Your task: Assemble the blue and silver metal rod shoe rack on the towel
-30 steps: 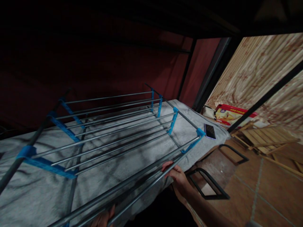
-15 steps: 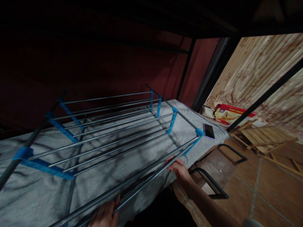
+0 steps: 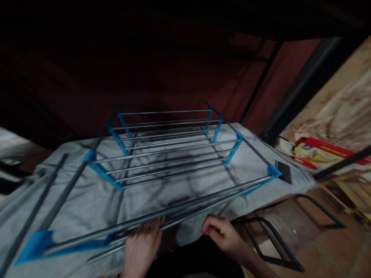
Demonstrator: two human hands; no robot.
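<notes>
Grey cloth point(image 3: 191, 187), rack point(image 3: 174, 150), left grip point(image 3: 142, 243) curled over rods point(image 3: 185, 218), right grip point(image 3: 222, 233) half-curled, empty, red package point(image 3: 324, 151), contents hidden

Multi-tier rack point(image 3: 168, 150) lying on grey cloth point(image 3: 197, 185), its length running away from me. Dark left side pole point(image 3: 62, 202) and right side pole point(image 3: 256, 150), linked by blue plastic brackets point(image 3: 106, 175) in four facing pairs. Slim grey rods point(image 3: 165, 112) span three far pairs, roughly parallel across my view. Tier nearest me: one rod reaches near left bracket point(image 3: 36, 245); free-ended rod point(image 3: 104, 253) lies outside it, on my side. Right ends converge at near right bracket point(image 3: 274, 170); seating too blurred for me to tell.
</notes>
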